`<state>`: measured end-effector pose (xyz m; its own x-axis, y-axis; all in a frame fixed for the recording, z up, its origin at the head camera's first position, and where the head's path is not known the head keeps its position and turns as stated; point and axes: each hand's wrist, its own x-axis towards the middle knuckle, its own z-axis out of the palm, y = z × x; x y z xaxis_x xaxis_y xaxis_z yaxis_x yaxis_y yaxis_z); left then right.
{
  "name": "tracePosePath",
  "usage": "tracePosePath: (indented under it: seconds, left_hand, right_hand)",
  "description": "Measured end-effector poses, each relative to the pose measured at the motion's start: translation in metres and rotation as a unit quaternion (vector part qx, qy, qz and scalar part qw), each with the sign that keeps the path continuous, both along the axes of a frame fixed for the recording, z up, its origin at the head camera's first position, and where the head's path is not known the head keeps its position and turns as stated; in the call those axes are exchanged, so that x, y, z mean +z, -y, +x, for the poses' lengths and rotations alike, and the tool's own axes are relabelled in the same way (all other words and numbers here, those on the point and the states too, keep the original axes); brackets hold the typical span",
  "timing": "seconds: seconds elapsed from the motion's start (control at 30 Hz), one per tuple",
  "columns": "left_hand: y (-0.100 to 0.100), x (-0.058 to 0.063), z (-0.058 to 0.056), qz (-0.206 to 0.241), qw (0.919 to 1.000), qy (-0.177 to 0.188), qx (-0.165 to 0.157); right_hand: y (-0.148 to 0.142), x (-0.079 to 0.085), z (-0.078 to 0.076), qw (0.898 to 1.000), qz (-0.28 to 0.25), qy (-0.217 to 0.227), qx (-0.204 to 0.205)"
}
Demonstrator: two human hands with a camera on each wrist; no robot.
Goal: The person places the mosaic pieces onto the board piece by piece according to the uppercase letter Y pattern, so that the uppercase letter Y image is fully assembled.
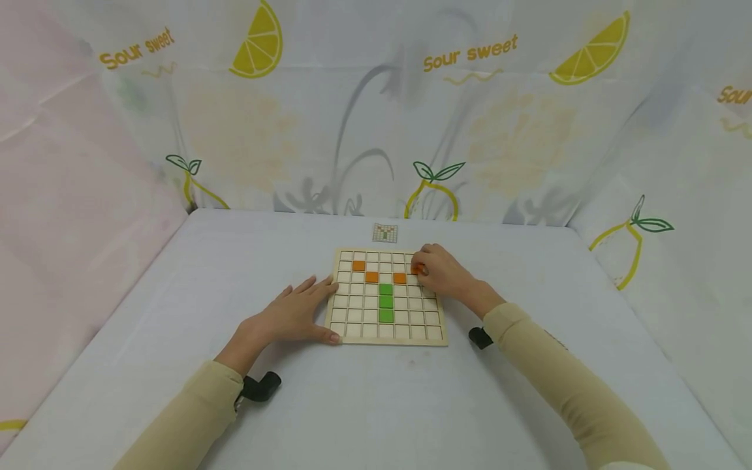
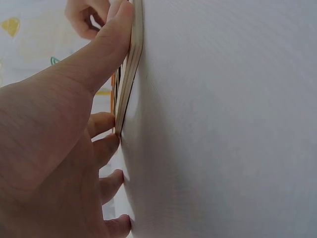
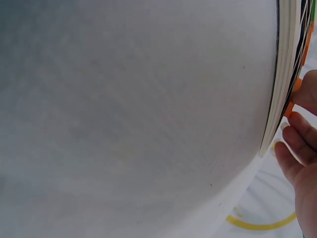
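A square wooden grid board (image 1: 393, 341) lies on the white table, with pale square cells inside its frame. Three green tiles (image 1: 386, 301) form a column near its middle, and orange tiles (image 1: 372, 277) sit diagonally above them. My left hand (image 1: 294, 314) is spread along the board's left side, thumb at the lower left corner and fingertips against the edge. At the upper right cells, my right hand (image 1: 444, 271) pinches an orange tile (image 1: 418, 268) between thumb and forefinger. The right wrist view shows this orange tile (image 3: 289, 109) at the board's surface, partly covered by the fingers.
Just behind the board lies a small pattern card (image 1: 384, 233) with a similar grid and coloured squares. White cloth with lemon prints (image 1: 258, 42) hangs along the back and right, and a pinkish cloth (image 1: 70, 196) on the left. Dark devices (image 1: 261, 386) are worn at both wrists.
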<state>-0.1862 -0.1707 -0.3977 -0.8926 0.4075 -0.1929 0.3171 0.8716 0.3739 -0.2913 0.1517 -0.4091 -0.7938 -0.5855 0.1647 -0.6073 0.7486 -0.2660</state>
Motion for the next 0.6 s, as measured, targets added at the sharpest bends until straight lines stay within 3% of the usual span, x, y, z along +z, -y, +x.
tracePosePath:
  seconds: [0.47,0.6]
  left_hand:
    - [-0.001,0.0012,0.0,-0.003,1.0,0.0,0.0]
    - [-0.0008,0.0004,-0.0005,-0.004,1.0,0.001,0.0]
  right_hand:
    - [0.0044,0.003,0.0016,1.0,0.012,0.009,0.004]
    - [0.0049,0.0019,0.0019,1.0,0.007,-0.007,0.019]
